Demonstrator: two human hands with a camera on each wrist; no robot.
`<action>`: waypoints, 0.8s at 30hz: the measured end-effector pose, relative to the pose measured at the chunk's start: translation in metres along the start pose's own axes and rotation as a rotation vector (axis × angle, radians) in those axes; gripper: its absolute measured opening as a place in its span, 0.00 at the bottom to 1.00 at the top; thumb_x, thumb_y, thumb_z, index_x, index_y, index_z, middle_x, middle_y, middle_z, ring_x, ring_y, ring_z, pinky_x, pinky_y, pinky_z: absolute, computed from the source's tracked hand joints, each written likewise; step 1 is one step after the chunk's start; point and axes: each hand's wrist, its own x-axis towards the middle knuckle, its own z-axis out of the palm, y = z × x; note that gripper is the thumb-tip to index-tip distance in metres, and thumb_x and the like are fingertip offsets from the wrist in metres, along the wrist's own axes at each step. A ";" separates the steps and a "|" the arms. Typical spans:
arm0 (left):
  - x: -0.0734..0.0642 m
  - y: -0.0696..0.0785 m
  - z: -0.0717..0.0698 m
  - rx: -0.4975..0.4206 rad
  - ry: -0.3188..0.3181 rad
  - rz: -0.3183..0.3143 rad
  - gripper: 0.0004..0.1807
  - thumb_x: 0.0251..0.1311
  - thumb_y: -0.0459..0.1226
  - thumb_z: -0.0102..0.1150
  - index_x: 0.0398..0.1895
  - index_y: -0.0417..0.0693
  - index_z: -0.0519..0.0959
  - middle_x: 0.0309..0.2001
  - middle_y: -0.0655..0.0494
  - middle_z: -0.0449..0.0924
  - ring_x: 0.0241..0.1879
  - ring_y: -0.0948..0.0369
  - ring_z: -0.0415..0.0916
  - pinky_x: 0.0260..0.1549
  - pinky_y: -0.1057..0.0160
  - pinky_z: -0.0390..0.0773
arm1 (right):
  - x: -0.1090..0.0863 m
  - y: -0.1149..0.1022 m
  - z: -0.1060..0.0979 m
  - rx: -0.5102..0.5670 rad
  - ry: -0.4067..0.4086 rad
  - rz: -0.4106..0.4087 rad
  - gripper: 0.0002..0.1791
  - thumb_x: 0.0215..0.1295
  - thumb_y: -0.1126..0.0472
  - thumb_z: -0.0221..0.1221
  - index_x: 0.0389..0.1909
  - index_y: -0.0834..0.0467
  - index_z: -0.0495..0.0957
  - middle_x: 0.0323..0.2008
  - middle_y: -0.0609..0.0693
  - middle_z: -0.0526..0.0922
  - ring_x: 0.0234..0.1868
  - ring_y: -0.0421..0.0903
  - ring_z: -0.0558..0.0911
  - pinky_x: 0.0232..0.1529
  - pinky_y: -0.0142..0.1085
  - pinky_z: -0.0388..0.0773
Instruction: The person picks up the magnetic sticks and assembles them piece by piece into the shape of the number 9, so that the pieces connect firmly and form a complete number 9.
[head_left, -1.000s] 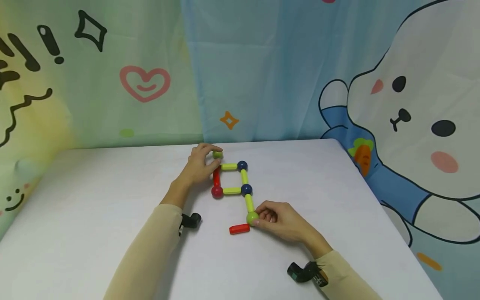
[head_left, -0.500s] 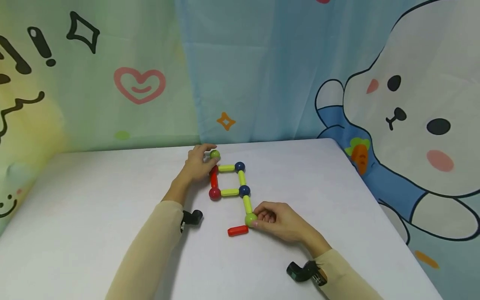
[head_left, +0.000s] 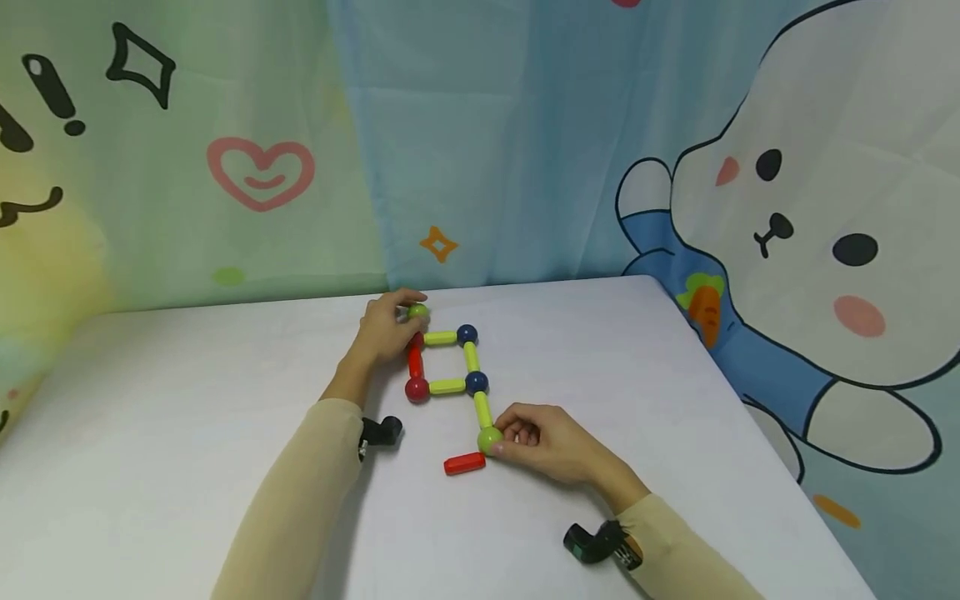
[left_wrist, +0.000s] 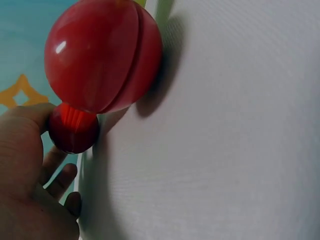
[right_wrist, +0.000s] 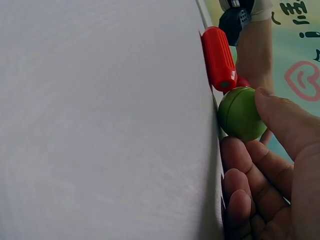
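A flat figure of balls and rods lies on the white table. Its square has a red rod (head_left: 416, 363), yellow-green rods (head_left: 447, 387), two blue balls (head_left: 476, 382) and two red balls (head_left: 417, 390). At the far left corner, my left hand (head_left: 384, 327) holds a green ball (head_left: 418, 311) between thumb and forefinger; its thumb is beside the farther red ball (left_wrist: 73, 132). A yellow-green rod (head_left: 483, 409) runs from the near blue ball to another green ball (head_left: 489, 440), which my right hand (head_left: 551, 442) pinches. Beside that ball lies a loose red rod (head_left: 464, 463).
The white table (head_left: 187, 467) ends at a back edge just beyond my left hand. Behind it hangs a printed curtain (head_left: 487, 150) with a cartoon bear. Each wrist wears a small black camera (head_left: 592, 543).
The whole view has shifted slightly, so table and figure sit farther left in the picture. Both hands keep their hold on the same two green balls.
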 end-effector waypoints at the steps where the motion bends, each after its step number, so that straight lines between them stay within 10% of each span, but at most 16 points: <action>1: 0.000 0.000 0.000 -0.012 0.011 -0.001 0.21 0.71 0.43 0.57 0.65 0.53 0.77 0.63 0.48 0.77 0.63 0.45 0.66 0.66 0.37 0.60 | 0.000 0.000 0.000 0.001 -0.003 0.001 0.14 0.66 0.44 0.68 0.46 0.46 0.83 0.34 0.41 0.80 0.34 0.41 0.76 0.36 0.30 0.74; 24: -0.007 0.011 -0.012 -0.207 0.020 0.072 0.18 0.72 0.37 0.59 0.62 0.46 0.78 0.64 0.46 0.73 0.61 0.46 0.77 0.54 0.50 0.81 | 0.000 -0.004 0.001 -0.022 0.000 0.015 0.14 0.66 0.44 0.68 0.46 0.47 0.82 0.33 0.41 0.79 0.34 0.42 0.75 0.36 0.30 0.73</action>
